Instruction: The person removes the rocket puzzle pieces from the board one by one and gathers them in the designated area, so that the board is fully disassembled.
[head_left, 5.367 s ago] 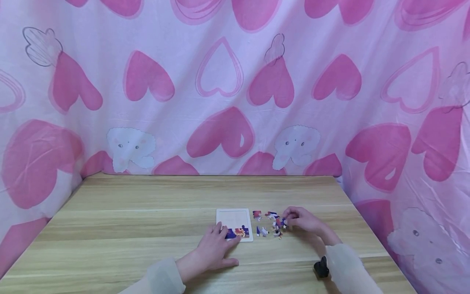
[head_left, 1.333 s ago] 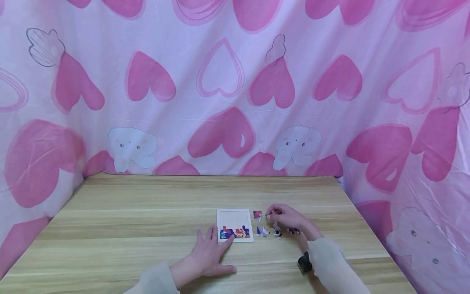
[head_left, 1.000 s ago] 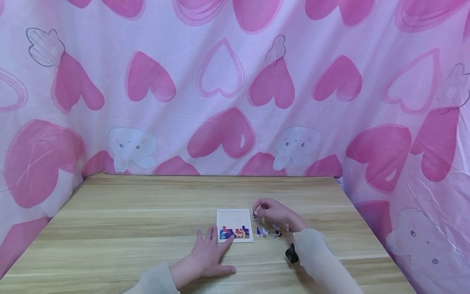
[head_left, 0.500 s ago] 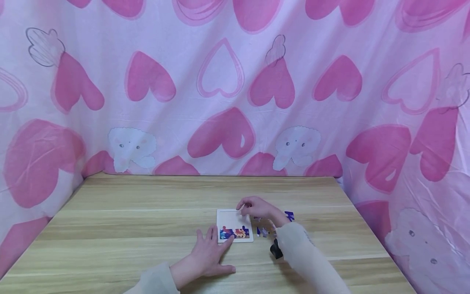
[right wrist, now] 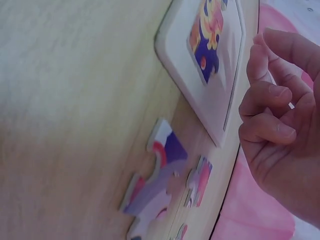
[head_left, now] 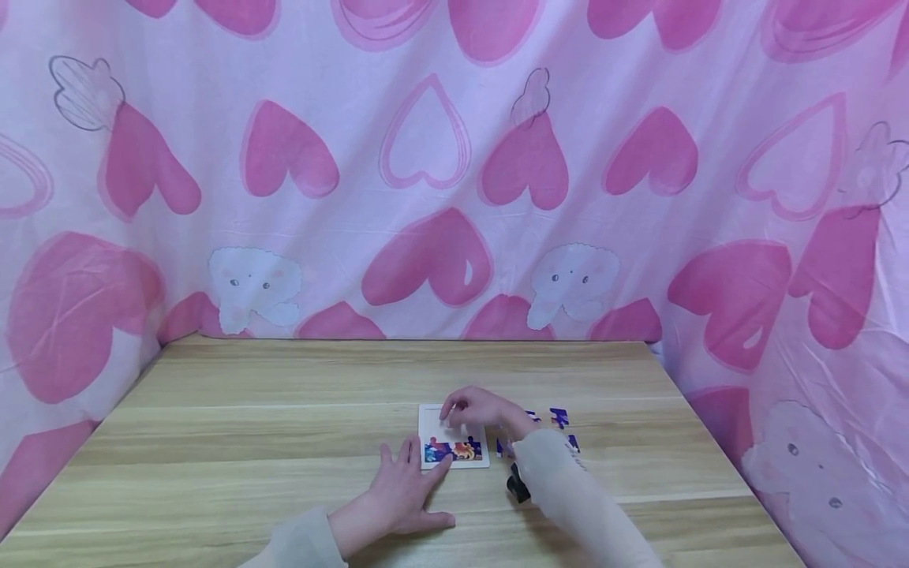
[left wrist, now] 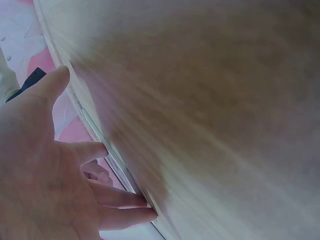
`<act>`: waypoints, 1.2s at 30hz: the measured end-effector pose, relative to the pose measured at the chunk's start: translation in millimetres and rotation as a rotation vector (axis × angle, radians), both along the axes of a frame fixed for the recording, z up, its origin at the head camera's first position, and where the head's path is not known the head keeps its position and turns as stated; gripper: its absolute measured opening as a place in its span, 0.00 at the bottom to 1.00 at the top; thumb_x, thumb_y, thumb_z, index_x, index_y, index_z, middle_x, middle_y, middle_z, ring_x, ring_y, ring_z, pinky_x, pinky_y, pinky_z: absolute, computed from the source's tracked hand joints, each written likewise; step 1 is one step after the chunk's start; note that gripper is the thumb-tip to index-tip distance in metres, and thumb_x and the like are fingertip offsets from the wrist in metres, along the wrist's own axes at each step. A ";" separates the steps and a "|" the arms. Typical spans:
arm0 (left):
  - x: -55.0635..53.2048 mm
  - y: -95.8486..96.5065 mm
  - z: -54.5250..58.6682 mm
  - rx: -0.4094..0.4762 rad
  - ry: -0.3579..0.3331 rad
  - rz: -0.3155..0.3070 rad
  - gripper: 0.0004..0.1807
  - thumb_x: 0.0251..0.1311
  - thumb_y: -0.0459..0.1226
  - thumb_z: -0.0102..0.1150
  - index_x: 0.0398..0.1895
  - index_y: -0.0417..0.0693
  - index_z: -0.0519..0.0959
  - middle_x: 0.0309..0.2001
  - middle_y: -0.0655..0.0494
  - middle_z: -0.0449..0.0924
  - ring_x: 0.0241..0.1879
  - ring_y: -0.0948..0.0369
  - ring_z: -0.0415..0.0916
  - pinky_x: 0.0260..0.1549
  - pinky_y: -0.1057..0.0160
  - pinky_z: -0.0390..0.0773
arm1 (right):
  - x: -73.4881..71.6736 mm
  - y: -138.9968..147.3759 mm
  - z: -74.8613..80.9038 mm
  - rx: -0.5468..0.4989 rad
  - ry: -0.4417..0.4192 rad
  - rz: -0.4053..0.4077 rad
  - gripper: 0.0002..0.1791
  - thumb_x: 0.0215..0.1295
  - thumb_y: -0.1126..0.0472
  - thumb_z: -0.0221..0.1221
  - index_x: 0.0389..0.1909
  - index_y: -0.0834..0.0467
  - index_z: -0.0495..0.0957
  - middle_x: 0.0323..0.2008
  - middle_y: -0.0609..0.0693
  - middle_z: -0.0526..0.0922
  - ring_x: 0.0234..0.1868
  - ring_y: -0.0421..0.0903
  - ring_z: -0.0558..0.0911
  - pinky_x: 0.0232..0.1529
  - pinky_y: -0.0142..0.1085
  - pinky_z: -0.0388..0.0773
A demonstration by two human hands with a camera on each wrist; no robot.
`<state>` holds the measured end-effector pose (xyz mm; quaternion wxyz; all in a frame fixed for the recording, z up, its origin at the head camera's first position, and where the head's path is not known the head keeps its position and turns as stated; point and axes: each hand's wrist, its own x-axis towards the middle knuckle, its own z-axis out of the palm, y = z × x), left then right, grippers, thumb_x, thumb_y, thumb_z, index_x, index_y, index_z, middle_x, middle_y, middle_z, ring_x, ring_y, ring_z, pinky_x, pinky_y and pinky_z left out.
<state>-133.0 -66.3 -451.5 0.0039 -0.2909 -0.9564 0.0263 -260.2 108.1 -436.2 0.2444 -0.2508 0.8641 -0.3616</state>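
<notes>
A small white puzzle tray [head_left: 477, 465] lies on the table, with joined puzzle pieces [head_left: 465, 450] of blue, red and yellow along its near side. My left hand [head_left: 401, 493] rests at the tray's near left corner, fingers spread, the index fingertip over the front edge; in the left wrist view, fingers [left wrist: 120, 197] reach the tray's edge. Over the tray's upper part is my right hand [head_left: 483, 409]. Thumb and index fingertips meet in the right wrist view, the other fingers [right wrist: 267, 127] curled; I cannot tell whether a piece is between them.
Several loose puzzle pieces lie right of the tray, one purple piece [head_left: 559, 416] farther out and a larger piece [right wrist: 162, 175] close by, partly hidden by the right forearm in the head view. A black device [head_left: 518, 483] is at the right wrist. A pink heart-print curtain [head_left: 426, 260] stands behind the table.
My right hand has moved left from the loose pieces to over the tray, uncovering pieces on the right. Since the oldest frame my left hand has drawn back slightly, showing the tray's near left corner.
</notes>
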 end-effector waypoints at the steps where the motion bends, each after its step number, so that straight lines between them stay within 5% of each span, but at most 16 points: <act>1: 0.1 0.0 0.2 0.000 -0.002 0.000 0.45 0.42 0.73 0.37 0.62 0.61 0.63 0.55 0.30 0.62 0.54 0.39 0.60 0.42 0.33 0.58 | 0.0 -1.2 -0.6 0.005 -0.004 0.003 0.07 0.55 0.64 0.56 0.34 0.53 0.79 0.32 0.44 0.75 0.36 0.44 0.71 0.41 0.41 0.65; 36: 0.5 0.0 -0.5 -0.010 0.029 -0.010 0.45 0.42 0.73 0.38 0.62 0.61 0.63 0.55 0.29 0.62 0.54 0.40 0.60 0.42 0.34 0.59 | 4.4 -21.4 -2.9 0.110 -0.056 0.050 0.04 0.55 0.61 0.58 0.30 0.49 0.80 0.30 0.40 0.78 0.36 0.39 0.72 0.46 0.43 0.63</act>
